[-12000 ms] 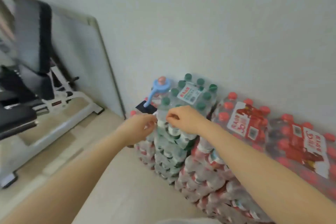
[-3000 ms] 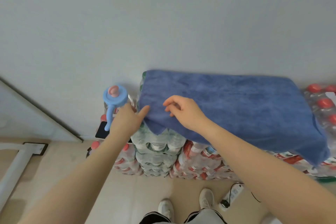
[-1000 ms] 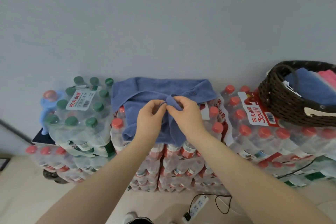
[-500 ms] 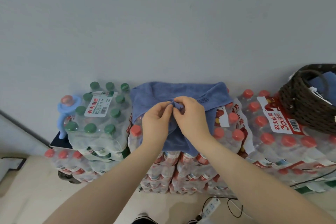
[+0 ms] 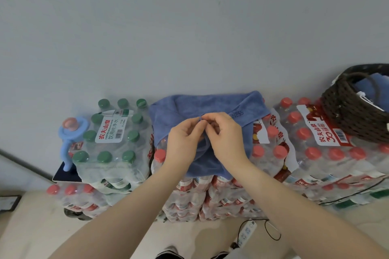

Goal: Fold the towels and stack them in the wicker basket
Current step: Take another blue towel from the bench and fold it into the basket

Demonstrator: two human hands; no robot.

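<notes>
Nearest, at the bottom edge, a white power strip [image 5: 246, 232] with a thin black cord lies on the pale floor, and a shoe tip is cut off by the frame. Two bare forearms reach up to the left hand [image 5: 185, 143] and right hand [image 5: 226, 136], fingertips pinched together on one small bunch of the towel [image 5: 210, 103]; how many corners they hold is hard to make out. The towel is blue, plush, loosely folded, lying on shrink-wrapped packs [image 5: 280, 153] of red-capped bottles. Left stands a green-capped pack [image 5: 113, 139], a glossy blue pump [image 5: 70, 132] beside it. Far right, the dark woven basket [image 5: 353, 115], cut off by the edge, holds blue cloth. A plain wall lies behind.
</notes>
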